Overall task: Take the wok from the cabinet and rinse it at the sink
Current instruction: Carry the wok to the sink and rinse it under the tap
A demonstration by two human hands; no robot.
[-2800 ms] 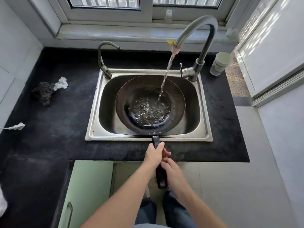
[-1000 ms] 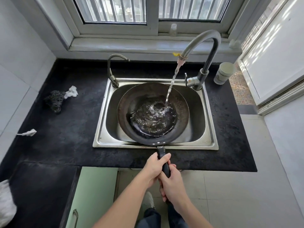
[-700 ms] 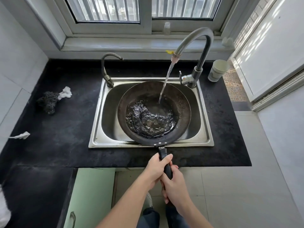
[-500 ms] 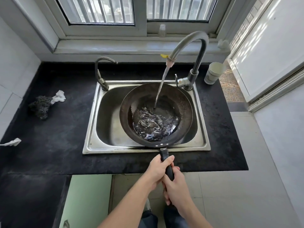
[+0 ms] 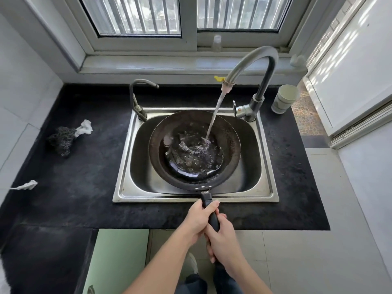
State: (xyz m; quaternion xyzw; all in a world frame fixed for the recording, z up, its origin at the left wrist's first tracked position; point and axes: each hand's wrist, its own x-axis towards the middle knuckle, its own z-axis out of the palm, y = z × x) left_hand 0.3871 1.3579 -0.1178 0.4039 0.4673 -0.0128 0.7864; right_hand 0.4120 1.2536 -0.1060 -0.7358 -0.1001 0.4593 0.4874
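- wok [image 5: 231,151] sat inside the steel sink [image 5: 125,166], filling most of the basin, with its rim near the basin's back wall.
- wok was round, dark and near black; the inner wall looked dull and mottled, with pale specks along the upper band.
- small bright rivets showed on the rim where the black handle [image 5: 206,198] joined; the handle stuck out over the sink's front edge and the black counter [image 5: 80,177].
- a stream of water [image 5: 215,115] ran slantwise from the tall curved faucet [image 5: 254,58] into the bowl and landed right of centre.
- a churned, glinting pool of water lay in the bowl.
- left hand [image 5: 198,219] gripped the handle close behind the sink's edge, fingers wrapped round it.
- right hand [image 5: 224,245] gripped the same handle just behind the left, touching it, fingers curled under.
- hard to read: the wok's floor was masked by the water, so its surface there could not be judged.
- the wok's underside and the sink's drain were hidden; whether the wok rested on the basin floor or was held off it could not be told.
- the handle's rear end was covered by the right hand.
- both forearms were cut off at the bottom edge of the view.
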